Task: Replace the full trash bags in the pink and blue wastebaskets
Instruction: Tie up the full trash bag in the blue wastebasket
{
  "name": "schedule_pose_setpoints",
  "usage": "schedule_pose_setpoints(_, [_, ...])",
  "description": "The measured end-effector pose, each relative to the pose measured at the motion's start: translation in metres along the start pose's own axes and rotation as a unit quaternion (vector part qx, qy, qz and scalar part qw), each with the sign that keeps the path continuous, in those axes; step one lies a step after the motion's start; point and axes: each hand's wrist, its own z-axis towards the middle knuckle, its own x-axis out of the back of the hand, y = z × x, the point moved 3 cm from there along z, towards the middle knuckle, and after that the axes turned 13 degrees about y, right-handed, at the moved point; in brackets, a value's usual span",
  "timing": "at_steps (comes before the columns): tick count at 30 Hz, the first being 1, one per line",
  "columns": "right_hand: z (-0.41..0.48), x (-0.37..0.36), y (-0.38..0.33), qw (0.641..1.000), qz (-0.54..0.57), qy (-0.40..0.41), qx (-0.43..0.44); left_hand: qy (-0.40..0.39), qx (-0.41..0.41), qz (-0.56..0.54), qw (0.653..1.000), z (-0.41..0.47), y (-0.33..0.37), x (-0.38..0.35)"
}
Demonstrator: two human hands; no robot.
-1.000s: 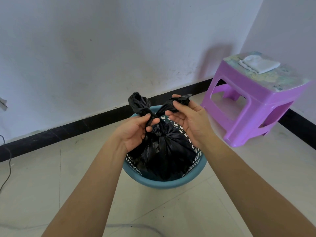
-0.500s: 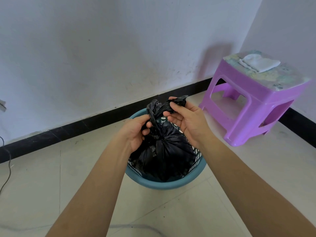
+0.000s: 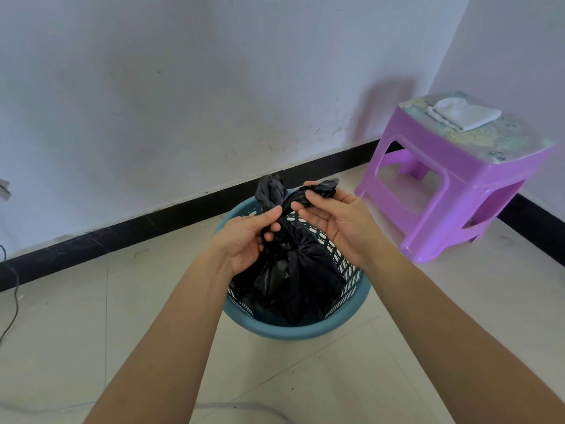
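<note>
A blue wastebasket (image 3: pixel 293 330) with a perforated wall stands on the tiled floor near the wall. Inside it sits a full black trash bag (image 3: pixel 293 276), its top gathered into two twisted ends that cross above the basket. My left hand (image 3: pixel 244 240) pinches the left end where it meets the bag's neck. My right hand (image 3: pixel 333 221) grips the right end, whose tip sticks out above my fingers. No pink wastebasket is in view.
A purple plastic stool (image 3: pixel 452 185) stands to the right in the corner, with a folded white cloth (image 3: pixel 464 113) on top. A black skirting board (image 3: pixel 122 231) runs along the wall. A thin cable (image 3: pixel 12 301) lies at the left edge.
The two bag ends were pulled close together half a second ago; now they stand apart again, the left end upright, the right end held further right.
</note>
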Motion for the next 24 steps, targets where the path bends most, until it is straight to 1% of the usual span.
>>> schedule_pose_setpoints(5, [-0.001, 0.005, 0.000, 0.998, -0.067, 0.009, 0.019, -0.038, 0.041, 0.029, 0.998, 0.002, 0.002, 0.002])
schedule_pose_setpoints(9, [0.000, 0.008, -0.001, 0.998, -0.059, 0.003, 0.017, -0.027, 0.042, 0.015, 0.999, 0.005, 0.005, 0.010])
schedule_pose_setpoints(11, [0.001, 0.010, -0.004, 0.999, -0.047, -0.002, 0.022, -0.034, 0.041, -0.007, 0.999, 0.005, 0.004, 0.013])
schedule_pose_setpoints(14, [0.003, 0.011, -0.008, 0.999, -0.021, -0.012, 0.026, -0.052, 0.048, -0.008, 0.997, 0.005, 0.001, 0.011])
schedule_pose_setpoints(16, [0.003, 0.012, -0.006, 1.000, -0.001, -0.024, 0.015, -0.061, 0.048, -0.012, 0.997, 0.004, 0.001, 0.010])
schedule_pose_setpoints(18, [0.002, 0.014, -0.003, 0.999, 0.000, -0.045, -0.014, -0.063, 0.042, -0.040, 0.996, 0.004, 0.002, 0.011])
schedule_pose_setpoints(19, [0.002, 0.015, -0.002, 0.998, -0.020, -0.059, -0.032, -0.060, 0.042, -0.059, 0.996, 0.005, 0.004, 0.012])
schedule_pose_setpoints(22, [0.000, 0.018, 0.005, 0.982, -0.139, -0.094, -0.081, -0.053, 0.059, -0.114, 0.990, 0.004, 0.008, 0.013])
schedule_pose_setpoints(24, [-0.001, 0.020, 0.014, 0.974, -0.180, -0.098, -0.101, -0.061, 0.054, -0.116, 0.990, 0.001, 0.009, 0.010])
